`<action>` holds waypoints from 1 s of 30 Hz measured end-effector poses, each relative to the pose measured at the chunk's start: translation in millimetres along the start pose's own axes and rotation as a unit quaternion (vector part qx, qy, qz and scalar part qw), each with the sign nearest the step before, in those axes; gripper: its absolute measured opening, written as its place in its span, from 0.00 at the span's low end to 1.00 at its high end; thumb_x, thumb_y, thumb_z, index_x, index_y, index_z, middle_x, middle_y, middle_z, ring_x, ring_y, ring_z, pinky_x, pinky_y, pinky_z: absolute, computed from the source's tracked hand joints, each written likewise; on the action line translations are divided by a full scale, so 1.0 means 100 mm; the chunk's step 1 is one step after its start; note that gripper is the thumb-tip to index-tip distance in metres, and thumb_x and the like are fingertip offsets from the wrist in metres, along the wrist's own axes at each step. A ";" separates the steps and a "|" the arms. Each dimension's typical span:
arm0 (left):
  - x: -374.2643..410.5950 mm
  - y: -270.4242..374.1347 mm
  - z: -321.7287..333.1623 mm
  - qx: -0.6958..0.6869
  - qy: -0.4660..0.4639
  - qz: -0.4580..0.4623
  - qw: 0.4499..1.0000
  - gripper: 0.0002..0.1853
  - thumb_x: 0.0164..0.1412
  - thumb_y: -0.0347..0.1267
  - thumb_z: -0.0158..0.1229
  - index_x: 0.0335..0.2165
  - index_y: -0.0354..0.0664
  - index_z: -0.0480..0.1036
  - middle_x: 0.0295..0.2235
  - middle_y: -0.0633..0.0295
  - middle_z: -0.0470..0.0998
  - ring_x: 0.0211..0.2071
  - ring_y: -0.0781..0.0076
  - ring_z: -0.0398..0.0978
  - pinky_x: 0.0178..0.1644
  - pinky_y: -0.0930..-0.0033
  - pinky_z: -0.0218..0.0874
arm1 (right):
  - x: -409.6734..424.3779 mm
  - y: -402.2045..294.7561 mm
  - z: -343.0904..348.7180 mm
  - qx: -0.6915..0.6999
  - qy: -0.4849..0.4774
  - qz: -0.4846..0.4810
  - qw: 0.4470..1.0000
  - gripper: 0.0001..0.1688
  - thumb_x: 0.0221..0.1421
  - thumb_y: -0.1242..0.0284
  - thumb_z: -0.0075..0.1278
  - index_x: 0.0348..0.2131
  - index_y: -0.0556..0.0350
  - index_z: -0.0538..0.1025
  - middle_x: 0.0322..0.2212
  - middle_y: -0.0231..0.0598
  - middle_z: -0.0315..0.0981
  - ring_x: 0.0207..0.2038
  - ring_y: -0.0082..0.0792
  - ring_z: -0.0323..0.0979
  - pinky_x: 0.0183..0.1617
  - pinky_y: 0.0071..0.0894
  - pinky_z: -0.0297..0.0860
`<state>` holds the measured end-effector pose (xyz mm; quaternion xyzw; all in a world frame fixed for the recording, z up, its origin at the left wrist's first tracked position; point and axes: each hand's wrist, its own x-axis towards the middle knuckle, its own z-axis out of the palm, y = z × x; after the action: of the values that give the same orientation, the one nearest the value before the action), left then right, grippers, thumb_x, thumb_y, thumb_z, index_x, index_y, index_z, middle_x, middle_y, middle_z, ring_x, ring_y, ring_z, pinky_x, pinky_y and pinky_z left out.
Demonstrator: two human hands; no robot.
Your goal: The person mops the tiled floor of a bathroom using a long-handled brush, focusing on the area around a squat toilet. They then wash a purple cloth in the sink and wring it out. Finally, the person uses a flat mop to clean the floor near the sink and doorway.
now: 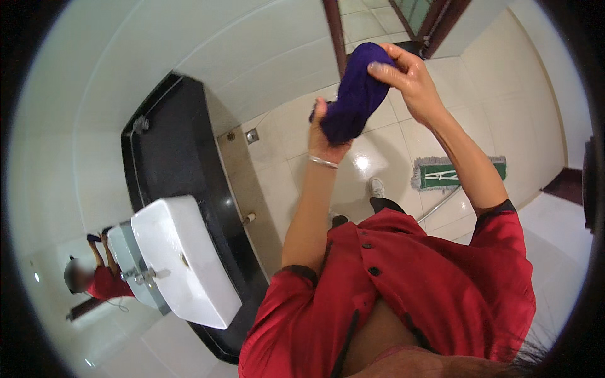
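A dark purple cloth (357,94), bunched lengthwise, is stretched between my two hands. My left hand (328,134), with a silvery bangle at its wrist, grips the lower end, its thumb raised along the cloth's edge. At the upper end my right hand (409,78) pinches the cloth between thumb and fingers; its skin looks wet. Part of the left fingers is hidden behind the cloth. Both hands are held out over the tiled floor.
A white rectangular washbasin (208,274) with a metal tap (144,275) stands on a black counter (175,141) beside a mirror. A green flat mop (435,176) with grey fringe lies on the floor (293,189). A floor drain (252,136) and a dark door frame (336,38) are ahead.
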<state>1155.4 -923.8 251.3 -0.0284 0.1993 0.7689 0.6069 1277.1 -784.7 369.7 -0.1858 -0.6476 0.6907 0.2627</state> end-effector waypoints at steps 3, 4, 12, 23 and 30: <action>0.49 -0.68 0.21 0.037 -0.034 -0.104 0.993 0.32 0.52 0.52 0.54 0.49 0.41 0.64 0.43 0.61 0.73 0.44 0.68 0.72 0.47 0.65 0.66 | 0.09 0.46 -0.78 -0.025 0.113 0.041 0.992 0.21 0.54 0.57 0.50 0.35 0.57 0.73 0.30 0.26 0.71 0.33 0.16 0.66 0.39 0.17 0.62; 0.62 -0.86 0.31 0.058 -0.038 -0.139 0.988 0.33 0.51 0.52 0.56 0.49 0.42 0.63 0.43 0.61 0.72 0.44 0.67 0.72 0.47 0.65 0.67 | 0.09 0.57 -1.00 -0.059 0.134 0.081 0.986 0.22 0.54 0.55 0.49 0.34 0.57 0.74 0.28 0.26 0.70 0.32 0.16 0.65 0.37 0.18 0.62; 1.25 -2.26 1.22 0.045 -0.133 -0.331 0.933 0.23 0.52 0.40 0.60 0.44 0.41 0.66 0.38 0.61 0.73 0.39 0.69 0.74 0.44 0.67 0.66 | -1.10 1.34 -2.79 0.374 0.242 0.118 0.887 0.46 0.47 0.34 0.38 0.44 0.57 0.69 0.44 0.44 0.69 0.44 0.34 0.69 0.49 0.36 0.65; 1.18 -3.69 1.48 -0.061 -0.135 -0.516 0.844 0.20 0.52 0.46 0.58 0.39 0.46 0.69 0.36 0.65 0.73 0.39 0.63 0.70 0.39 0.46 0.60 | -1.99 1.12 -3.36 0.504 0.245 -0.085 0.824 0.37 0.51 0.44 0.45 0.46 0.55 0.67 0.38 0.46 0.70 0.39 0.37 0.71 0.42 0.37 0.71; 1.79 -4.00 1.35 0.278 -0.210 -0.534 0.770 0.11 0.49 0.35 0.60 0.30 0.42 0.70 0.21 0.63 0.71 0.18 0.72 0.69 0.18 0.69 0.63 | -1.94 0.92 -3.87 0.182 0.473 0.133 0.852 0.18 0.42 0.70 0.60 0.35 0.50 0.70 0.26 0.32 0.70 0.25 0.26 0.69 0.28 0.25 0.68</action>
<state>1512.7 -638.8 215.8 0.2017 0.2246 0.2184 0.9280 1650.8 -595.5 226.7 -0.5235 -0.2769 0.6529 0.4722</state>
